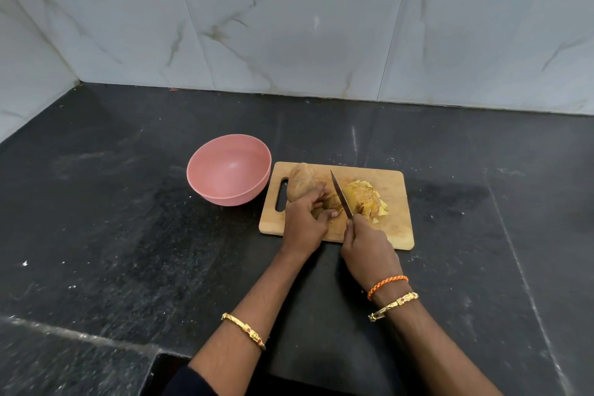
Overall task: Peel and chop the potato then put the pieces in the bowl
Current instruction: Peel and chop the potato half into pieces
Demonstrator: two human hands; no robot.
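Observation:
A wooden cutting board [395,235] lies on the black counter. On its left part stands a whole unpeeled potato [300,183]. My left hand [303,222] presses a second potato piece [331,202] onto the board beside it. My right hand [366,244] grips a knife [341,193] by the handle, the blade angled up and away, its edge against that held piece. Right of the blade lies a heap of yellow cut potato slices [366,199]. A pink bowl [205,180] stands just left of the board with nothing visible inside.
The black stone counter [128,235] spreads wide around the board, with white specks on it. Marble wall tiles [289,26] rise behind and at the left corner. A counter edge [154,354] steps down near my left forearm.

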